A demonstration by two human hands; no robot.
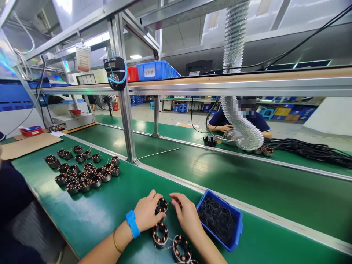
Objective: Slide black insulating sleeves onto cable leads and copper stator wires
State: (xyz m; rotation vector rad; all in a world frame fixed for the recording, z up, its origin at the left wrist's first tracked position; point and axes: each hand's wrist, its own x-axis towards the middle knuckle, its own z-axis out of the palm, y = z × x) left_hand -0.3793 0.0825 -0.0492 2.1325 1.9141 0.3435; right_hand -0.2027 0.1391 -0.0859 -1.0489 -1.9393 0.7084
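Note:
My left hand (148, 212), with a blue wristband, is closed around a motor stator (161, 206) with a dark ring and copper windings. Just right of it, my right hand (184, 212) has its thumb and index finger drawn together by the stator's edge, where a thin lead shows. What sits between those fingertips is too small to make out. Below my hands stand more stators, one (160, 235) under my left hand and another (181, 248) by my right forearm. A blue bin (238, 229) full of short black tube pieces stands right of my right hand.
Several stators (85, 176) stand grouped on the green table (110, 220) at left. A metal post (126, 124) and rail rise behind my hands. Across the bench, a person (217, 123) works behind a silver duct hose (249, 137), near black cables (308, 148).

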